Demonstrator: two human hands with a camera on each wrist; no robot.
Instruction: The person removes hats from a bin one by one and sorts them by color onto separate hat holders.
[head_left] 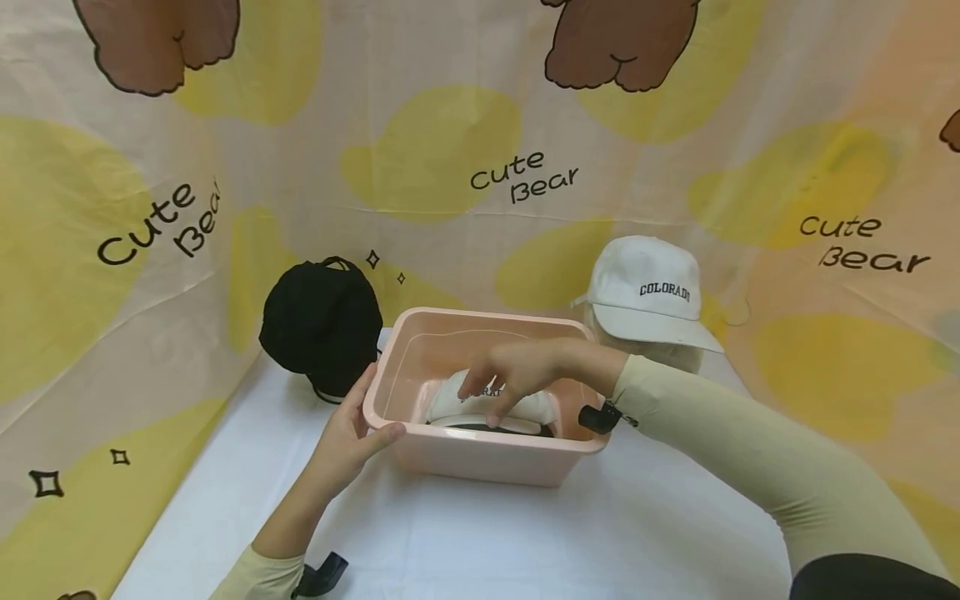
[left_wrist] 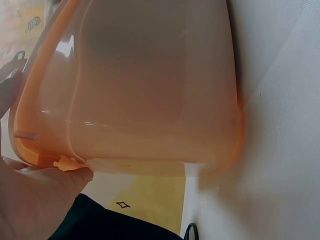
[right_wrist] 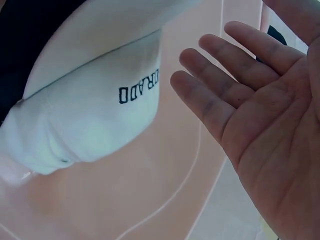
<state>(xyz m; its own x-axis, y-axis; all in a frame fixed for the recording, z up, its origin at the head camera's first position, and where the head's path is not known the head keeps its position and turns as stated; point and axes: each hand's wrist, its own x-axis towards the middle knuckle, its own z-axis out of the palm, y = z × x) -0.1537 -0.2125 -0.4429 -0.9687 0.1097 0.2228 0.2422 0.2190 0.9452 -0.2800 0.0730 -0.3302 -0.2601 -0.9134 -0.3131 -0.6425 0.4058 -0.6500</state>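
Observation:
A pink plastic basin (head_left: 480, 462) stands on the white-covered table. Its left rim is gripped by my left hand (head_left: 345, 450), thumb over the front corner and fingers along the outer side. Inside lies a white cap (right_wrist: 95, 112) with dark lettering, its brim toward me in the head view. Something black (right_wrist: 25, 45) shows beside the brim. Over the basin hovers my right hand (head_left: 521, 371), fingers spread and slightly bent, partly covering the cap from above. In the right wrist view its palm (right_wrist: 280, 130) holds nothing, and its fingertips are apart from the cap.
Behind the basin on the left, a black cap (head_left: 322, 321) sits on a stand. At the back right, another white cap (head_left: 645, 275) reading "COLORADO" rests on a pale head form. A patterned yellow and cream cloth (head_left: 420, 167) hangs behind the table (head_left: 480, 542).

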